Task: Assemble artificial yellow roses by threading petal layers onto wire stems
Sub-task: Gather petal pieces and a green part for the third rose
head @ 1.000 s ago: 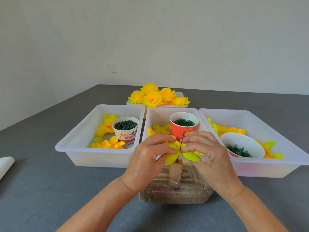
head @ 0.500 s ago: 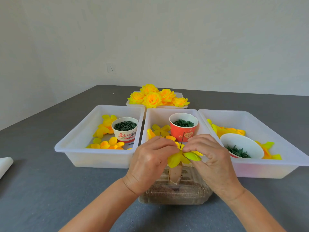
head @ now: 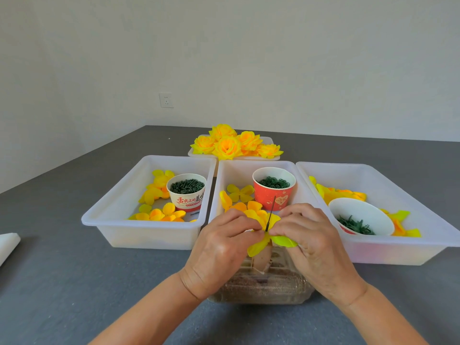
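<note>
Yellow cloth petals, thin and a little glossy, form the petal layer [head: 263, 229] that sits between the two hands, threaded on a thin dark wire stem [head: 270, 214] which stands almost upright and rises above the fingers. The layer has several rounded lobes; the ones nearest the person look more greenish-yellow, the ones further away more warm yellow. The left hand [head: 221, 252] has its fingers curled and pinches the petals on its side, close to the wire, and the right hand [head: 313, 247] pinches them in the same way from the other side, so both hands are closed on the layer with the fingertips nearly meeting. Just below the hands stands a clear plastic box [head: 261, 287] with brown filling, and a pale piece rises from it under the petals; how the wire is fixed there I cannot tell. Beyond the hands is a white middle tray [head: 224, 175] with loose petals and a red paper cup [head: 273, 188] of small green rings. Beyond the left hand is another white tray [head: 112, 212] with yellow petals and a white printed cup [head: 188, 192] of dark green pieces. Beyond the right hand a third tray [head: 398, 247] holds petals and a tilted white cup [head: 361, 215] of green parts. Far behind, finished yellow roses [head: 229, 145] lie together on the grey table [head: 62, 282].
</note>
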`<state>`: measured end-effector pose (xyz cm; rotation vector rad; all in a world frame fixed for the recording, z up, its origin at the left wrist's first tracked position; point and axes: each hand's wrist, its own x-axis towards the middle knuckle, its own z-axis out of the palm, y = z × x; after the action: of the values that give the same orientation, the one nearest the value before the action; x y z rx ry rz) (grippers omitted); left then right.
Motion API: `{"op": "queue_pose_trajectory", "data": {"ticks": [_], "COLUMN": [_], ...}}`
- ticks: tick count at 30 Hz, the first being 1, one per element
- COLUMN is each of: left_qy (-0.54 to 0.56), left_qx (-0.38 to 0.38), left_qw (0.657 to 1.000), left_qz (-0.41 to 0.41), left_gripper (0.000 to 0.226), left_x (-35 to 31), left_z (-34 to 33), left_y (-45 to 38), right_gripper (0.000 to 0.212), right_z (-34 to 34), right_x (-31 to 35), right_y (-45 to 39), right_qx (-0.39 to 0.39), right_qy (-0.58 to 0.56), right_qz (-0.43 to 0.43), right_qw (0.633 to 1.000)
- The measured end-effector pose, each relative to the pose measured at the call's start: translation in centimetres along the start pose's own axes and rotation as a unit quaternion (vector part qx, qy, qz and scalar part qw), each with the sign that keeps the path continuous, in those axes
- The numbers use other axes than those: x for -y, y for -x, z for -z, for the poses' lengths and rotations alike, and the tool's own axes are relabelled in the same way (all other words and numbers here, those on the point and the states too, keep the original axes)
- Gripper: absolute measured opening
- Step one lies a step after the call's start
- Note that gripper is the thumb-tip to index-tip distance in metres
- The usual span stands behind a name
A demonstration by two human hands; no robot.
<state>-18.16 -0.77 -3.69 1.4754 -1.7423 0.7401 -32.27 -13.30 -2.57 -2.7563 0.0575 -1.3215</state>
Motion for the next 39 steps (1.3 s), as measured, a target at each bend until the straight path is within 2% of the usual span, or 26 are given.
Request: {"op": "queue_pose_trajectory", "data": {"ticks": [5,9,14,16,19,21,22,24,26,28,34,39], "left_qy": [0.000,-0.004,-0.007,-0.013,-0.008,0.008,0.021,0.049,0.071,0.100,0.266,0.291], "left_qx": [0.014,-0.007,-0.030,-0.023,-0.001,0.015,0.014,-0.014,-0.055,-0.073,0.023,0.069], "left_qw": [1.000,1.000,0.999,1.000,1.000,0.999,0.998,0.994,0.985,0.972,0.913,0.886], "left_qz": [0.002,0.012,0.014,0.011,0.025,0.049,0.062,0.100,0.150,0.199,0.310,0.355], "left_gripper": [0.020,0.021,0.041,0.038,0.017,0.024,0.028,0.028,0.019,0.009,0.006,0.005], "left_x": [0.0,-0.2,-0.5,-0.4,0.2,0.5,0.6,0.6,0.5,0.3,-0.7,-0.4], "left_z": [0.0,0.2,0.2,0.1,0.2,0.7,1.0,1.4,1.6,1.4,0.4,0.2], "left_y": [0.0,0.0,0.2,0.3,0.7,1.1,1.3,1.2,0.6,-0.4,-1.6,-1.6], "right_gripper": [0.011,0.008,0.008,0.008,0.021,0.037,0.038,0.025,0.014,0.018,0.011,0.016], "right_z": [0.0,-0.1,-0.2,0.0,0.9,1.9,2.3,2.9,2.8,2.3,0.4,0.1], "right_x": [0.2,0.0,-0.1,0.0,-0.1,-0.2,-0.2,-0.2,-0.1,0.1,0.5,0.3], "right_y": [-0.2,0.2,0.5,0.3,0.3,0.4,0.3,-0.2,-0.9,-1.5,-1.8,-1.8], "right_qx": [0.003,-0.004,0.006,0.014,0.067,0.121,0.128,0.092,0.042,0.036,0.058,0.071], "right_qy": [0.028,-0.003,-0.006,-0.006,-0.023,-0.063,-0.092,-0.137,-0.154,-0.189,-0.264,-0.310], "right_qz": [0.021,-0.002,0.005,0.006,-0.046,-0.097,-0.118,-0.154,-0.189,-0.228,-0.290,-0.316], "right_qw": [0.999,1.000,1.000,1.000,0.996,0.986,0.980,0.974,0.969,0.954,0.918,0.894]}}
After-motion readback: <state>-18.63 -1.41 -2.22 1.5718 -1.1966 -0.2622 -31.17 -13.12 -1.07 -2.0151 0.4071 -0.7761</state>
